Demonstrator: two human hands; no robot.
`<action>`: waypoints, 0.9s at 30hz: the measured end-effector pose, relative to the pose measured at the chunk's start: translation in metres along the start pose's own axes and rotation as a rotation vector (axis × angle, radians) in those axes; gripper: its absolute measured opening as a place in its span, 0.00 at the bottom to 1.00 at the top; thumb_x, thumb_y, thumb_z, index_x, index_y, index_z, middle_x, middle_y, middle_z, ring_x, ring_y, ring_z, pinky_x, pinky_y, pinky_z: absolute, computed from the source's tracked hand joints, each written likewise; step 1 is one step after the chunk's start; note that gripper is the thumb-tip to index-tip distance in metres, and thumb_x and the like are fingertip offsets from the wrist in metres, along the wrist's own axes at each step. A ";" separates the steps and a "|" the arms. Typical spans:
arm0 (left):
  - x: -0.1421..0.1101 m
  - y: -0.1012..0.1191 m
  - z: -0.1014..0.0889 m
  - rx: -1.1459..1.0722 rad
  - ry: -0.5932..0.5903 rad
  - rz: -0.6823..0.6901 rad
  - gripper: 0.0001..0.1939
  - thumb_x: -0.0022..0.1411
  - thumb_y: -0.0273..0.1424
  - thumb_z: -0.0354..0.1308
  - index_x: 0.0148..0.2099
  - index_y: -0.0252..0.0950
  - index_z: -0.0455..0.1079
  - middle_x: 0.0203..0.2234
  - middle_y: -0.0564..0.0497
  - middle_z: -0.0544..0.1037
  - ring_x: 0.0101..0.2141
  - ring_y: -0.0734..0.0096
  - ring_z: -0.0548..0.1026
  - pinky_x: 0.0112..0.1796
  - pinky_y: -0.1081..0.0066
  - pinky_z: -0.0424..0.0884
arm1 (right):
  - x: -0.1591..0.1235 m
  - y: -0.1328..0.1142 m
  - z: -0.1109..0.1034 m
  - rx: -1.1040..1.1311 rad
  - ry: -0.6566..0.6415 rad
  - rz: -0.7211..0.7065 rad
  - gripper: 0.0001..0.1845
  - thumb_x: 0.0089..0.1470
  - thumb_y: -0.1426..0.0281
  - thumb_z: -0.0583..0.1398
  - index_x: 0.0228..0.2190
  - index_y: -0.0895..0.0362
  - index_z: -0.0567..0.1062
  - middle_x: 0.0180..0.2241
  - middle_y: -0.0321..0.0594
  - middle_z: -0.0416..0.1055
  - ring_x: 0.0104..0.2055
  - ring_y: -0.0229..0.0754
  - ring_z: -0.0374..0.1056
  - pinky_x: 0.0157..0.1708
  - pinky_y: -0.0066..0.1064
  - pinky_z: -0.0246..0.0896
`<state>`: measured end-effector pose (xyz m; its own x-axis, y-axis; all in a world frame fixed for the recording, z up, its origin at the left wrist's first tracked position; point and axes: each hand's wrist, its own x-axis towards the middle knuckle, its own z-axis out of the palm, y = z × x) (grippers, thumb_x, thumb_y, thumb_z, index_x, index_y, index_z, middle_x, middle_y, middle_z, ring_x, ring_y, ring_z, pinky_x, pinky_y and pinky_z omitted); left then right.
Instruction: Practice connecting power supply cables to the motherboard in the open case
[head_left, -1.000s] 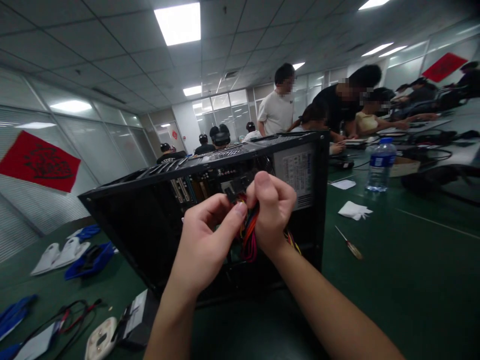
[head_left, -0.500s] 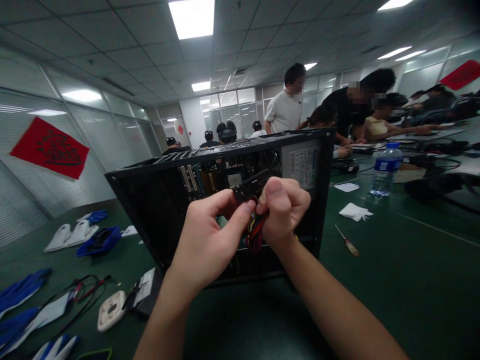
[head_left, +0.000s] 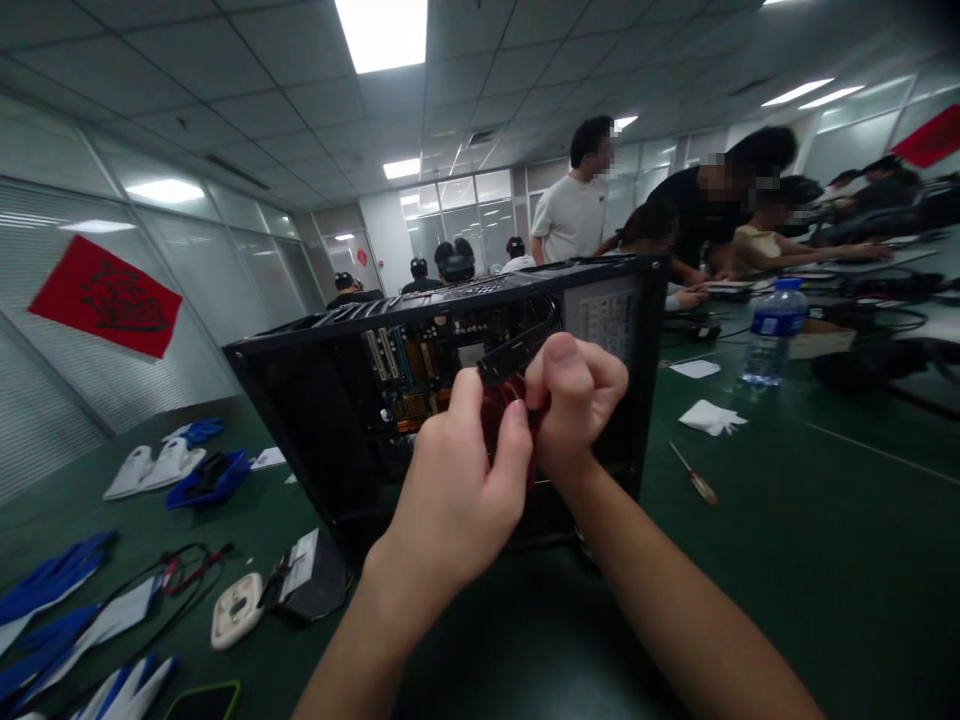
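In front of the open side of a black computer case (head_left: 289,430), both my hands hold a black cable connector (head_left: 514,357) with red and yellow wires (head_left: 504,395) below it. My left hand (head_left: 457,480) has its index fingertip at the connector's left end and its thumb by the wires. My right hand (head_left: 577,400) is closed in a fist around the right end of the bundle, thumb on top. Inside the case, the motherboard (head_left: 409,365) and the labelled power supply (head_left: 600,310) show. My fingers hide part of the wires.
A screwdriver (head_left: 694,473), a crumpled tissue (head_left: 711,418) and a water bottle (head_left: 774,335) are on the right. At left lie blue-white gloves (head_left: 56,575), a blue tray (head_left: 210,480), a beige oval object (head_left: 237,610) and a black boxy part (head_left: 307,575). Several people work behind.
My left hand has shifted right and its thumb and index finger have spread further apart. The connector has risen slightly, and the view has moved a little.
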<state>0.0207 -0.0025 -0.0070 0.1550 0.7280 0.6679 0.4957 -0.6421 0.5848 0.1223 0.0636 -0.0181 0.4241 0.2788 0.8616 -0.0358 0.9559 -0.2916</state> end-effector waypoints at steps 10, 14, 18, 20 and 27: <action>0.009 0.006 -0.025 -0.095 0.113 0.009 0.07 0.56 0.31 0.66 0.39 0.37 0.77 0.26 0.52 0.78 0.25 0.70 0.74 0.27 0.74 0.69 | 0.029 -0.004 -0.013 0.191 0.223 0.056 0.29 0.63 0.61 0.56 0.12 0.53 0.56 0.11 0.29 0.49 0.13 0.33 0.46 0.15 0.29 0.42; 0.009 0.000 -0.038 -0.125 0.051 -0.008 0.08 0.54 0.32 0.68 0.36 0.36 0.77 0.25 0.52 0.78 0.24 0.71 0.74 0.25 0.75 0.68 | 0.038 -0.001 -0.016 0.169 0.174 0.048 0.28 0.64 0.60 0.56 0.14 0.54 0.60 0.13 0.29 0.52 0.15 0.32 0.51 0.16 0.27 0.47; 0.009 -0.003 -0.040 -0.035 0.117 0.069 0.07 0.57 0.33 0.67 0.37 0.36 0.78 0.28 0.52 0.79 0.26 0.71 0.75 0.28 0.74 0.71 | 0.039 -0.006 -0.018 0.051 -0.075 0.085 0.10 0.57 0.61 0.65 0.32 0.55 0.75 0.22 0.29 0.64 0.22 0.31 0.62 0.22 0.25 0.57; 0.009 -0.005 -0.038 0.083 0.236 0.158 0.05 0.57 0.32 0.66 0.37 0.37 0.78 0.30 0.52 0.80 0.28 0.72 0.76 0.30 0.74 0.72 | 0.039 -0.009 -0.020 0.031 -0.233 0.195 0.15 0.55 0.59 0.66 0.41 0.53 0.74 0.22 0.28 0.65 0.21 0.32 0.63 0.21 0.25 0.57; 0.010 -0.008 -0.032 0.253 0.365 0.350 0.04 0.59 0.29 0.64 0.38 0.37 0.78 0.29 0.53 0.80 0.27 0.74 0.75 0.31 0.75 0.72 | 0.039 -0.009 -0.022 0.019 -0.523 0.458 0.28 0.57 0.47 0.61 0.50 0.53 0.71 0.25 0.33 0.69 0.22 0.36 0.67 0.19 0.26 0.60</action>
<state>-0.0090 0.0026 0.0095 0.0633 0.3227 0.9444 0.6642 -0.7199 0.2015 0.1591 0.0635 0.0090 -0.1293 0.6581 0.7417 -0.1250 0.7312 -0.6706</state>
